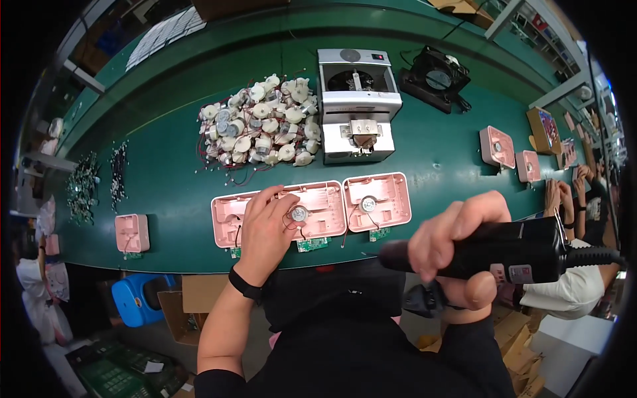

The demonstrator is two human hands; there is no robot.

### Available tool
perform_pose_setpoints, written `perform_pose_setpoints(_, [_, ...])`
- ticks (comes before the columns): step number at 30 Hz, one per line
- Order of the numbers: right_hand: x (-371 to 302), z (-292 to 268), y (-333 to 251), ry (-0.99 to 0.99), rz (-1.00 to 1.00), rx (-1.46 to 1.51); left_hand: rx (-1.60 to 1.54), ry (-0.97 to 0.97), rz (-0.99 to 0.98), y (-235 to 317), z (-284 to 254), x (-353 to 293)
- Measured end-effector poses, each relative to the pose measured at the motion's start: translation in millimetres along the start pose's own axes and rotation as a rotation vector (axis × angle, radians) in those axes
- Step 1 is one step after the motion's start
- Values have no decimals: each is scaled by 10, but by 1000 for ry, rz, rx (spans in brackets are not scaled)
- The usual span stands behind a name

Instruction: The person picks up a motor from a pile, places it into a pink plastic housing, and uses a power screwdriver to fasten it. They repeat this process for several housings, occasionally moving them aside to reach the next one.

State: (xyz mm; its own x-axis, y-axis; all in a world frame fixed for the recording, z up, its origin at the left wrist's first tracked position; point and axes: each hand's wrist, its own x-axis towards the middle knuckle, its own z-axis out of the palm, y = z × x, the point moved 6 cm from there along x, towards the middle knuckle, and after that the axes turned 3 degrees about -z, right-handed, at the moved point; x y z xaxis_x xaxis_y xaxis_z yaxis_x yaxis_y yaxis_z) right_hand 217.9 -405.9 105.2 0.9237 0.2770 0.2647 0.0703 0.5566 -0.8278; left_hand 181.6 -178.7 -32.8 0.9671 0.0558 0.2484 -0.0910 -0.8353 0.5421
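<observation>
My left hand reaches over the pink plastic housings at the bench's front edge. Its fingers are bent round a small round silver part, which looks like a speaker, seated in a pink housing. Thin wires run from that part, and a green circuit board sticks out at the housing's front edge. In my right hand is a black electric screwdriver, held level above the bench edge, its cord leading off right. Nearby, another pink housing holds a similar round part.
Behind the housings lies a heap of small white-and-silver motors with wires. Beside it stands a silver screw feeder, then a black fan. Small parts and a pink housing are at left. Co-workers' hands show at right.
</observation>
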Motion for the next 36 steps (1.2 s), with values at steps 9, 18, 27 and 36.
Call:
perform_pose_setpoints(9, [294, 342, 991, -266, -113, -185, -38, 37, 31, -91, 30, -62])
perform_pose_setpoints(18, [396, 360, 1350, -312, -120, -349, -65, 81, 47, -183, -38, 6])
perform_pose_setpoints(27, [316, 302, 1452, -316, -107, -330, -242, 71, 134, -16, 253, 29])
perform_pose_setpoints(36, [423, 605, 1240, -320, -327, -682, -240, -17, -54, -246, 79, -76])
